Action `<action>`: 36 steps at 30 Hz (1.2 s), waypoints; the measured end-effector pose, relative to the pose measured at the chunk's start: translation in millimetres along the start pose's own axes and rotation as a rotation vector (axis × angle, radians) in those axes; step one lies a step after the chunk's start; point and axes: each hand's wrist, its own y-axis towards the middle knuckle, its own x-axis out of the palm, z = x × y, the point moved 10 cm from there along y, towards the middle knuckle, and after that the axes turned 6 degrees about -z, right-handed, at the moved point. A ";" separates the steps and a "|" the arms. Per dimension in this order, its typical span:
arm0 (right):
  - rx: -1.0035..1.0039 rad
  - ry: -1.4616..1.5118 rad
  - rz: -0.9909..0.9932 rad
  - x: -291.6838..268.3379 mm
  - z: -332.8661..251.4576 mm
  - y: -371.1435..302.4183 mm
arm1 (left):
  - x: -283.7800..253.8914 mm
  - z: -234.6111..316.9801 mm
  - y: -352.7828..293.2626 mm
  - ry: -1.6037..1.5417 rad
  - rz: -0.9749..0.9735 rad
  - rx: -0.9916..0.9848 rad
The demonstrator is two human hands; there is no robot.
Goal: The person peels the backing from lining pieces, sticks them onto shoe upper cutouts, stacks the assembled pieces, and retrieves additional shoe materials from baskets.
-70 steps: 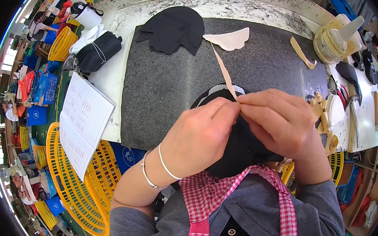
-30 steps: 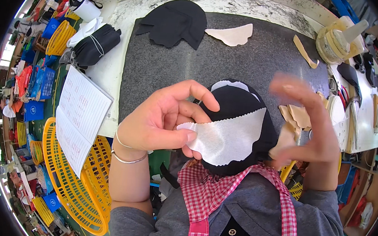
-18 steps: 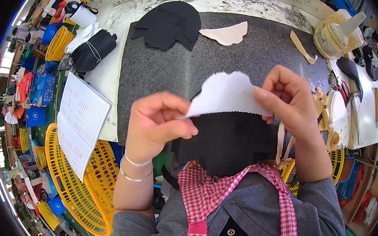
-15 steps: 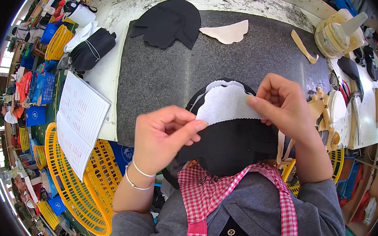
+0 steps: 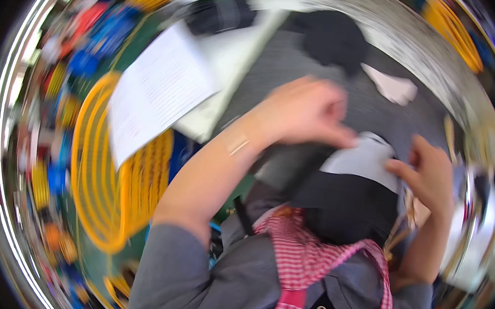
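Note:
A white shaped piece of fabric with a curved edge lies over black fabric pieces in front of my chest. My left hand is over the piece's upper left edge, its thumb stretched toward the white fabric; motion smears its fingers and hides their grip. At the right edge of the white piece is my right hand, thumb and forefinger apart, the thumb tip at the fabric. Blur hides whether either thumb presses on it.
On the dark grey mat lie a stack of black cut pieces and a pale scalloped piece. To the left, an open lined notebook overhangs a yellow plastic basket. A black bundle sits at the far left of the table.
My view has turned, so the table appears tilted and blurred. My left hand has moved from the white piece's left end to its upper edge; the right thumb and forefinger have come apart.

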 end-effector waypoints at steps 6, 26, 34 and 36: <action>-0.242 -0.011 0.231 19.3 61.8 99.7 | -65.9 -76.9 159.1 0.379 0.688 -0.060; 0.059 0.184 -0.245 45.2 139.1 138.0 | -53.7 -79.6 12.2 0.200 0.808 -0.186; -0.048 0.516 -0.222 46.0 89.8 111.8 | -245.5 -111.1 -368.8 0.311 1.428 0.092; 0.011 0.524 -0.214 41.4 120.1 111.1 | -274.4 -243.5 -435.4 0.209 1.036 -0.598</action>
